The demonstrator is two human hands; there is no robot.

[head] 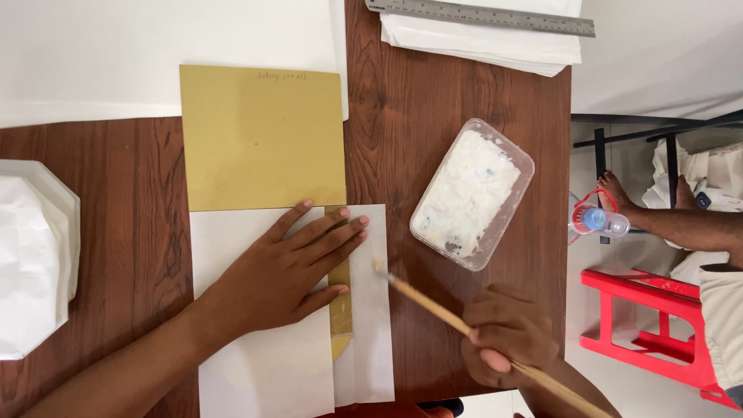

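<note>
My left hand (285,267) lies flat, fingers spread, on a white paper sheet (255,356) that covers the lower part of a gold-brown board (259,139). A narrow white paper flap (370,310) lies to the right of it, with a strip of the board showing between the two. My right hand (507,337) grips a thin wooden brush (426,303). The bristle tip of the brush touches the flap's right edge. A clear plastic tub of white paste (470,192) stands just right of the board.
A steel ruler (480,15) rests on a stack of white paper (495,42) at the top. A large white sheet (155,54) lies top left, folded white paper shapes (35,255) at left. Off the table's right edge: a red stool (642,325), a bottle (600,220), another person's feet.
</note>
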